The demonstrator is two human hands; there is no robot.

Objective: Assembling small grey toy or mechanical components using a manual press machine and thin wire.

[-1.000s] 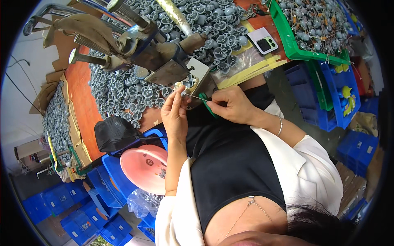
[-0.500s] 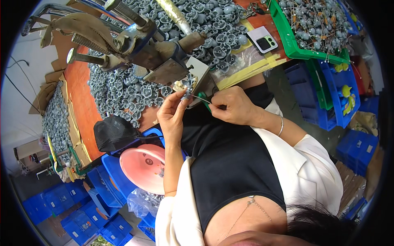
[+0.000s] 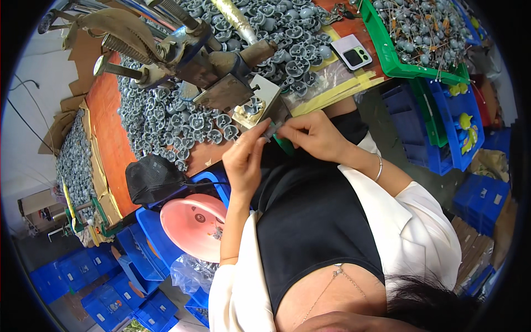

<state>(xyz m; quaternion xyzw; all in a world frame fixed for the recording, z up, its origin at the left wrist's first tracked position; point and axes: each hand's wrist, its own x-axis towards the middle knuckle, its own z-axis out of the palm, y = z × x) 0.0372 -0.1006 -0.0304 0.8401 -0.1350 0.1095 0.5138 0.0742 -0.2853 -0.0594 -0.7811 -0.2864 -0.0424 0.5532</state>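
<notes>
My left hand [image 3: 243, 165] is closed in a pinch on a small grey plastic piece [image 3: 271, 130] just in front of the press. My right hand [image 3: 321, 138] is closed too, its fingertips meeting the left ones at that piece. Whatever it grips is hidden by the fingers. Beyond my fingertips, a grey plastic shell [image 3: 253, 105] sits in a cream-coloured holder [image 3: 243, 117] on the metal block of the bench press [image 3: 213, 72]. A green rounded thing [image 3: 283, 145] shows partly below my hands.
Many loose grey shells [image 3: 160, 122] cover the orange table [image 3: 105, 133]. A phone [image 3: 354, 52] lies near its edge. At right stands a green crate [image 3: 395, 67] of grey balls on thin stems. A black mesh bag [image 3: 152, 180], pink bowl [image 3: 185, 224] and blue bins [image 3: 110, 293] are at left.
My left hand has moved right, away from the holder, to meet my right hand. The thin metal rod that showed at my right fingers is out of sight. The shell in the holder is now uncovered.
</notes>
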